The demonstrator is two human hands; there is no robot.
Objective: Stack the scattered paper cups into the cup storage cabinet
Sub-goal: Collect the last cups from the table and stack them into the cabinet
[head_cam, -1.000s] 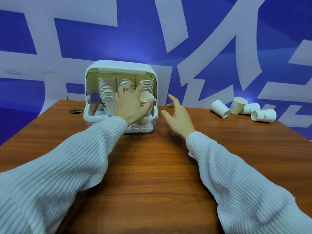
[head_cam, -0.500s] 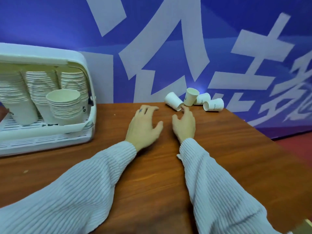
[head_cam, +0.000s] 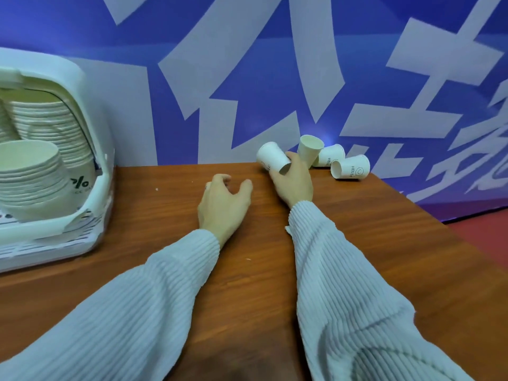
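Cup storage cabinet (head_cam: 90, 111) at left edge of tabletop (head_cam: 384, 243), holding tall nested stacks. Right hand (head_cam: 295, 180) curled round lying paper cup (head_cam: 273, 158) at far edge; three loose cups (head_cam: 334, 160) beside. Left hand (head_cam: 224, 202) loosely spread, holding nothing. Four cups left, by estimate.

Left hand (head_cam: 224, 206) hovers loosely curled; right hand (head_cam: 295, 180) reaches forward, its grip closed.
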